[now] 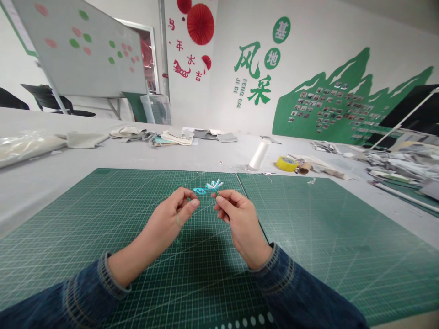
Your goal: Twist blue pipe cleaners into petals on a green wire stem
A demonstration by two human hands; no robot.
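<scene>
Denim sleeves point(91, 288) lie nearest, over 2 green cutting mats point(78, 214). Ahead, the right hand point(242, 224) has its grip closed in a pinch on the stem of a blue-and-white flower-like piece point(214, 184), raised between both hands. The left hand point(166, 219) curls beside its blue loop, grip nearly closed; whether it holds anything is unclear. This looks like fine shaping, calling for light fingertip control. Farther along the surface point(137, 157) stands a white spool point(259, 155).

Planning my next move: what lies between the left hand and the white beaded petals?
In the head view, a small blue loop lies between the left hand and the white beaded petals; whether fingers touch it is unclear.
</scene>
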